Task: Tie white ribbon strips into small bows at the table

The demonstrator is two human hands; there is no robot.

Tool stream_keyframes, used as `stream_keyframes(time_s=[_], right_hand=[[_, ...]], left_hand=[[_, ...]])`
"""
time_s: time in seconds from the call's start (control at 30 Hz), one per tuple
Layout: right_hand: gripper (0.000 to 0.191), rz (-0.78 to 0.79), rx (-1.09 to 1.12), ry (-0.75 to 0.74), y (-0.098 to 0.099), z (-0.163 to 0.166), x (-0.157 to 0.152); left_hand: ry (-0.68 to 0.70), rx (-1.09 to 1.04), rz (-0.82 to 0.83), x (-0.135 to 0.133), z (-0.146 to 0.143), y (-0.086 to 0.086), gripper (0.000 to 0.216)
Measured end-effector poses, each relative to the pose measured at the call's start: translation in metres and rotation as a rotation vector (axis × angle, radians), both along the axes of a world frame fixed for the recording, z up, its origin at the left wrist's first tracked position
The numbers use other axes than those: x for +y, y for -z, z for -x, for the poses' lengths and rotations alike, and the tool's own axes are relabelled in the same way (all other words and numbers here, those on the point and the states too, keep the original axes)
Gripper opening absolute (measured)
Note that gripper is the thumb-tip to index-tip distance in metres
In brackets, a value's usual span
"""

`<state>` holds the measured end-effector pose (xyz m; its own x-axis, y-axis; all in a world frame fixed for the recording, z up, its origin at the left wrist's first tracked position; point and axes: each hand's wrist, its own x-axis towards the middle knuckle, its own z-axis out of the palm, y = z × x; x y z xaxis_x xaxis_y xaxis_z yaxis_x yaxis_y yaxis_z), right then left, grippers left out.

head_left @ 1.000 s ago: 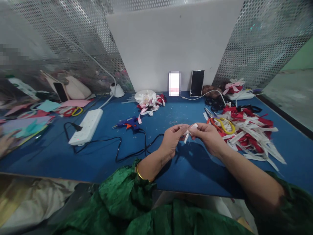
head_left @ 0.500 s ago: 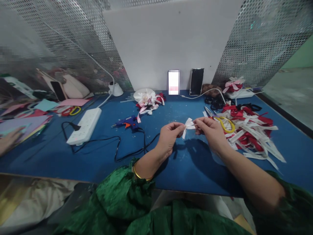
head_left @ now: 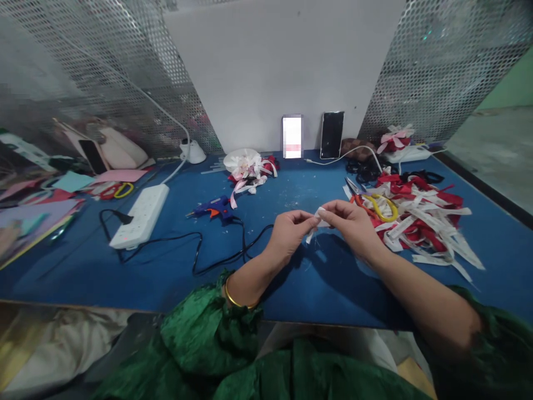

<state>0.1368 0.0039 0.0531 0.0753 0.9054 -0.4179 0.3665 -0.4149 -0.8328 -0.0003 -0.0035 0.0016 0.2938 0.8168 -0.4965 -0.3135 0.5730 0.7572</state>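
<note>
My left hand (head_left: 289, 233) and my right hand (head_left: 350, 222) meet above the middle of the blue table (head_left: 166, 266). Both pinch a small white ribbon piece (head_left: 315, 224) between their fingertips, and most of the ribbon is hidden by the fingers. A gold bangle sits on my left wrist. A pile of red and white ribbon strips (head_left: 420, 222) lies just right of my right hand, with yellow-handled scissors (head_left: 375, 204) on its near edge.
A blue glue gun (head_left: 214, 208) and its black cord lie left of my hands, beside a white power strip (head_left: 139, 215). Finished bows (head_left: 250, 166) and two phones (head_left: 332, 135) stand at the back. Coloured paper (head_left: 37, 211) covers the far left. Perforated metal screens enclose the table.
The ribbon piece, spread between my hands half a second ago, is now drawn in between my fingertips. Both hands sit slightly closer together and lower.
</note>
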Motion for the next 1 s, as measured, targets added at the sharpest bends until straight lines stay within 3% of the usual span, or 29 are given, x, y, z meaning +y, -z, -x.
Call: stream_keyframes(time_s=[0.3, 0.57, 0.8, 1.0], right_hand=[[0.020, 0.007, 0.078, 0.085, 0.008, 0.002, -0.006], [0.022, 0.062, 0.118, 0.107, 0.005, -0.004, 0.000], [0.035, 0.332, 0.141, -0.066, 0.004, 0.004, -0.006], [0.028, 0.415, 0.257, 0.024, 0.011, 0.002, -0.010]], left_hand=[[-0.036, 0.441, -0.282, 0.000, -0.002, 0.010, 0.018], [-0.027, 0.021, -0.069, 0.005, 0.000, 0.006, 0.024], [-0.116, 0.037, -0.082, 0.003, -0.001, 0.005, 0.015], [-0.096, 0.038, -0.088, 0.000, -0.003, 0.003, 0.015]])
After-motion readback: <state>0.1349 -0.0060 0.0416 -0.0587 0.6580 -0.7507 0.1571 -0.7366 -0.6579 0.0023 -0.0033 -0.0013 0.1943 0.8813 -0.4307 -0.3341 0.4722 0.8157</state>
